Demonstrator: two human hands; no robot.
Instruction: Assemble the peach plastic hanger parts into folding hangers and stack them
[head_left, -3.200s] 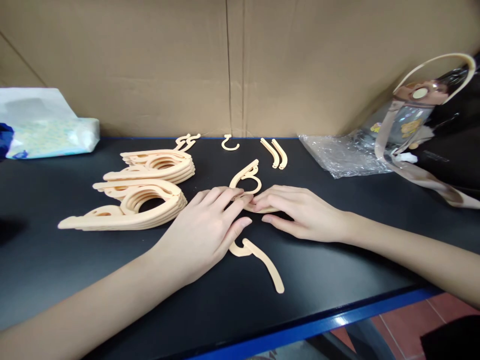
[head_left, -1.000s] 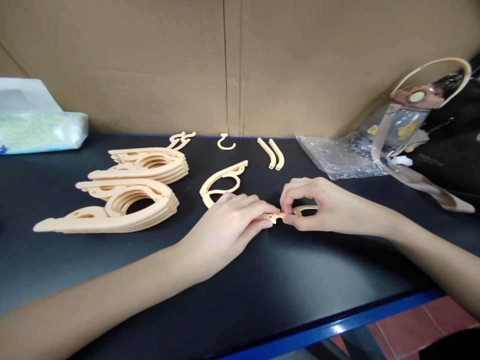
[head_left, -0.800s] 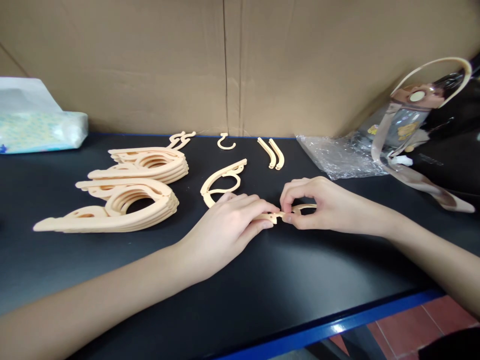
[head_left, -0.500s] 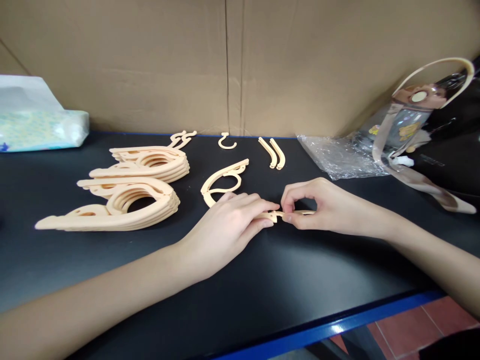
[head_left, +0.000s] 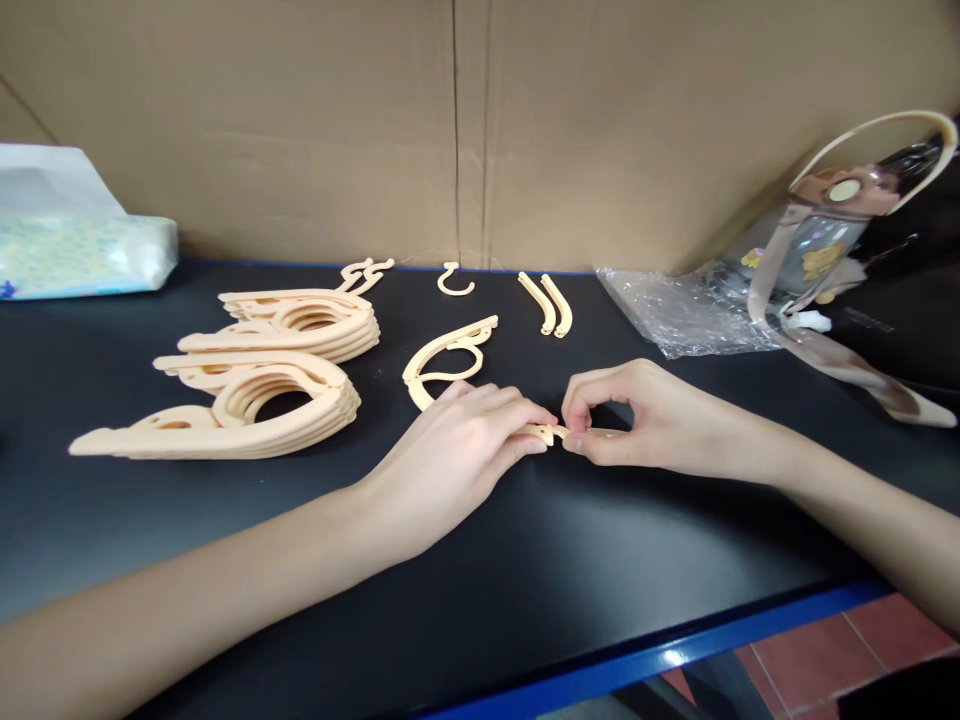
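Observation:
My left hand [head_left: 469, 455] is closed on a cream plastic hanger piece [head_left: 541, 433], whose holed end pokes out past the thumb and index finger. Pinched in my right hand [head_left: 634, 412] is a thin cream hanger hook [head_left: 561, 431], its tip meeting that holed end; my fingers hide much of it. Just beyond my left hand lies a folded hanger frame [head_left: 427, 360] with a round loop, partly covered by the hand. A loose hook [head_left: 456, 285] and two slim curved bars [head_left: 546, 305] rest farther back.
Two stacks of folded hangers, a front one [head_left: 300, 430] and a rear one [head_left: 352, 330], sit at left, with more hooks [head_left: 366, 274] behind. A tissue pack [head_left: 90, 250] stands far left. Clear plastic film [head_left: 682, 310] and a strapped water bottle [head_left: 825, 240] are at right. Cardboard [head_left: 315, 130] borders the back.
My right hand's thumb and the hook it pinches have shifted very slightly toward the hanger piece. My left hand stays almost still.

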